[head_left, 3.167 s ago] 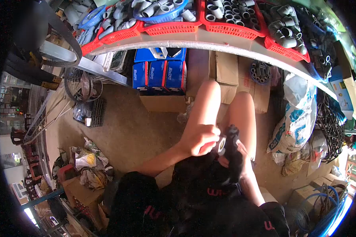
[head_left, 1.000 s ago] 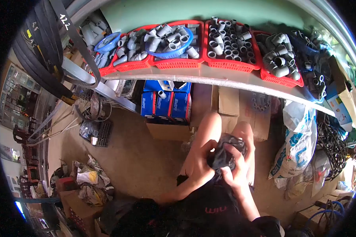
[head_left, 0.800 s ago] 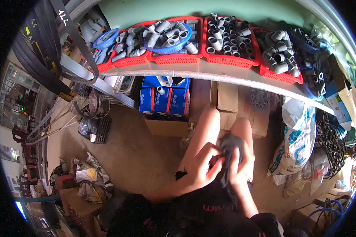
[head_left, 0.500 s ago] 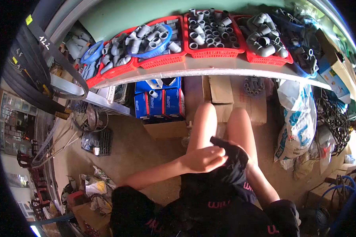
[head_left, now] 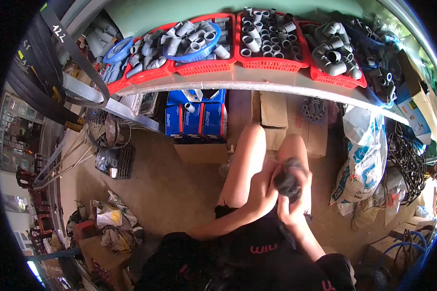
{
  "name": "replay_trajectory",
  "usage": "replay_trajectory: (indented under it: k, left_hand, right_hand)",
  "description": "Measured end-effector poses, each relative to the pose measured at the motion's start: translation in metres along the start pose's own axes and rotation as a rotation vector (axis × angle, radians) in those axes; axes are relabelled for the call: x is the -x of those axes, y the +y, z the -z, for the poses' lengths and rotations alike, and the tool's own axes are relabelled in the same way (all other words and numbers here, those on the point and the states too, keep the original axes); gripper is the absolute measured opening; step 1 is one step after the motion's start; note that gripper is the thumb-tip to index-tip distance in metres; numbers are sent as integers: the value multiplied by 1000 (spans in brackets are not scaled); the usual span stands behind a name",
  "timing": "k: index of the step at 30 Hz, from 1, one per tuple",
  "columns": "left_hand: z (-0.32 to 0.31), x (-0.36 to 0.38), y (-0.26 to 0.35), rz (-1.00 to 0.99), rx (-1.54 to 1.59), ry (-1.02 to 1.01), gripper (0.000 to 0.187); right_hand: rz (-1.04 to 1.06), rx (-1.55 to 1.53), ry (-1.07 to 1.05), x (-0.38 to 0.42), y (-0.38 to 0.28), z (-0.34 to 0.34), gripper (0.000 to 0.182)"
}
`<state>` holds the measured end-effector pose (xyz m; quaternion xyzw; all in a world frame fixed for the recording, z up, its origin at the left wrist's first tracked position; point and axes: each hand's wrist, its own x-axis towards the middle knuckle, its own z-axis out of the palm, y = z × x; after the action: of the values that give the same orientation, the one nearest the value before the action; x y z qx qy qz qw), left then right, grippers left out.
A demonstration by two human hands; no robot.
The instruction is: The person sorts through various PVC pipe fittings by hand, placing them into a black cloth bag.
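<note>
A dark, bunched black cloth (head_left: 287, 185) is held up between my two hands, over my lap and between my knees. It is blurred, and whether something is wrapped inside cannot be seen. My right hand (head_left: 296, 208) grips it from the right, thumb on the near side and fingers curled round the far side. My left hand (head_left: 267, 193) closes on its left side, with its fingertips partly hidden behind the bundle.
Red baskets (head_left: 272, 63) of grey pipe fittings line the shelf (head_left: 218, 86) ahead. Beneath stand blue boxes (head_left: 196, 121) and cardboard boxes (head_left: 273, 110). A white sack (head_left: 361, 160) is at right; crumpled bags (head_left: 114, 223) lie at left.
The black cloth, hanging loosely over my lap before, is now bunched up and raised between both hands. My left hand has moved right, and my right hand has come into view gripping it.
</note>
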<state>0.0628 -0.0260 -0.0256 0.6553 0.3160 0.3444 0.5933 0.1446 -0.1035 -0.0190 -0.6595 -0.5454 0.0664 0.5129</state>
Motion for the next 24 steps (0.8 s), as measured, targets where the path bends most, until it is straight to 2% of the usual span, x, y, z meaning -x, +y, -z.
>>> replay_trajectory:
  k: [1, 2, 3, 4, 5, 6, 7, 9, 10, 11, 12, 14, 15, 16, 17, 18, 19, 20, 21, 22, 23, 24]
  left_hand:
    - [3, 1, 7, -72, -130, -15, 11]
    - [6, 2, 10, -143, -262, -29, 11]
    - [8, 3, 2, -289, -366, -18, 11]
    - [19, -5, 28, -343, -605, -128, 12]
    - [23, -8, 18, -392, -567, -171, 12]
    - [27, -11, 3, -444, -527, -219, 13]
    - [32, -13, -3, -571, -561, -271, 13]
    - [49, -18, -27, -502, -328, -657, 15]
    - [51, -20, -27, -521, -237, -759, 17]
    - [52, -21, -26, -529, -144, -865, 19]
    - [49, -23, -26, -1160, -401, -747, 19]
    - [49, -25, -22, -1212, -347, -793, 18]
    - [49, -27, -26, -1156, -213, -765, 20]
    - [53, -23, -31, -926, -157, -726, 20]
    - [51, -15, -34, -703, -33, -466, 22]
    - [48, -10, -36, -470, 89, -210, 24]
    - [44, -18, -37, -354, 149, 4, 26]
    - [40, -30, -38, -228, 206, 220, 28]
    - [41, -37, -36, -96, 369, 202, 32]
    - [43, -40, -34, -26, 497, 133, 39]
    - [46, -43, -32, 53, 620, 72, 47]
    - [43, -42, -26, 84, 750, -15, 54]
  right_hand:
    - [-62, -75, -74, 9, 10, 0, 49]
    - [-91, -151, 82, 28, 24, -11, 34]
    - [-106, 45, 32, 19, 15, -7, 33]
    - [-183, 5, 73, 17, 12, -12, 30]
    - [-258, -37, 118, 15, 8, -17, 28]
    - [-638, -415, -43, -7, -11, -7, 27]
    - [-676, -441, -88, -2, -7, -10, 27]
    - [-631, -325, -220, 36, 34, -28, 31]
    - [-939, -1080, -498, 36, 39, -20, 35]
    - [-1276, -1401, -511, 38, 34, -20, 32]
    - [-1609, -1727, -512, 37, 25, -19, 30]
    - [-1872, -1940, -461, 49, 17, -16, 32]
    - [-1554, -2089, -739, 50, 16, -14, 29]
    - [-1523, -1879, -623, 47, 18, -8, 38]
    - [-1495, -1644, -535, 43, 19, -1, 48]
    - [-1564, -1462, -333, 35, 13, 11, 51]
    - [-1609, -1255, -154, 27, 7, 23, 55]
    - [-1416, -1408, -158, 26, 15, 33, 57]
    - [-1221, -1567, -156, 25, 24, 42, 61]
    - [-1304, -1260, 204, 11, 12, 42, 61]
    - [-1109, -1320, 64, 21, 37, 48, 60]
    - [-1144, -1311, 285, 3, 19, 47, 57]
